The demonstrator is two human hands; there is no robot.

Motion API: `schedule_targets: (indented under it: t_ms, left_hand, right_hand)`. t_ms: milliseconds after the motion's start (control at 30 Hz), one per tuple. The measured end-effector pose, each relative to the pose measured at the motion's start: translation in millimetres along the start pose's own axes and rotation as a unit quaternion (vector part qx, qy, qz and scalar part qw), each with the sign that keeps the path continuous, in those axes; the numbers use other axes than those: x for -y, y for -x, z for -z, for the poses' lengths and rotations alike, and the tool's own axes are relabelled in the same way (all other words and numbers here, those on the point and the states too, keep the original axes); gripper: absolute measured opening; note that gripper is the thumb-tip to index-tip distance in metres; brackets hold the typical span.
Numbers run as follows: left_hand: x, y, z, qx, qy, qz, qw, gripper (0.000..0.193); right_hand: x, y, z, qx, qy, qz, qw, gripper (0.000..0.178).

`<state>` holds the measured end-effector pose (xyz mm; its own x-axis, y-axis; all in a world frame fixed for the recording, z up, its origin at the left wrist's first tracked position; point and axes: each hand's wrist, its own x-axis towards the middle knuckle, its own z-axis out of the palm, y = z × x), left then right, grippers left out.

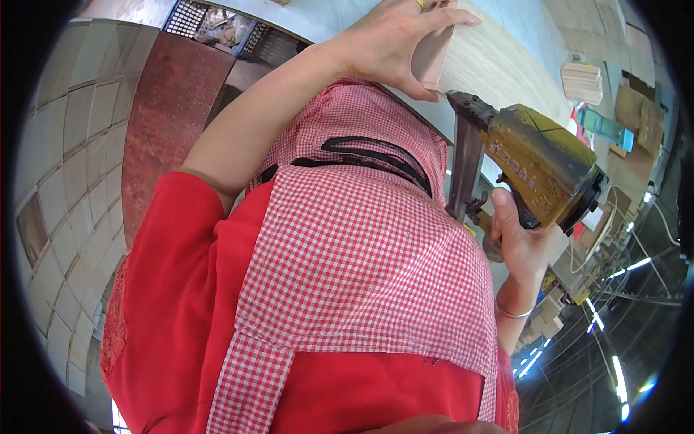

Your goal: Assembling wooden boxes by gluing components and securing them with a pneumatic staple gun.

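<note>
My left hand (390, 42) is closed around the edge of a pale wooden piece (488, 61), its thumb at the near corner and its fingers over the top. A narrow end board (432, 59) meets a broad light panel there. In my right hand (526, 246) is a worn yellow and black nail gun (542, 163), held by its handle with the thumb along the side. The gun's dark nose tip (463, 103) points at the near corner of the wood, touching it or very close; I cannot tell which.
The wood rests over a pale worktop (311, 20). A stack of small wooden pieces (582, 82) and a teal bottle-like container (606, 129) lie to the right. At the upper left are a blue plastic crate (186, 18), a reddish-brown board (170, 123) and stacked panels (79, 155).
</note>
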<state>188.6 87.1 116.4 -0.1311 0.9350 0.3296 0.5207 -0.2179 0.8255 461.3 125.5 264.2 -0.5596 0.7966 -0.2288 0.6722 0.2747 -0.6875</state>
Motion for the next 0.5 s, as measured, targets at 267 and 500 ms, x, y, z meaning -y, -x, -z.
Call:
schedule_targets:
  t_ms: [267, 500]
  left_hand:
    - [6, 0, -6, -0.029, -0.012, -0.028, 0.999, 0.11]
    - [2, 4, -10, -0.032, -0.009, 0.0, 0.999, 0.119]
  right_hand:
    - [1, 8, -7, -0.015, -0.021, -0.044, 0.999, 0.033]
    - [20, -8, 5, -0.007, 0.02, 0.01, 1.0, 0.033]
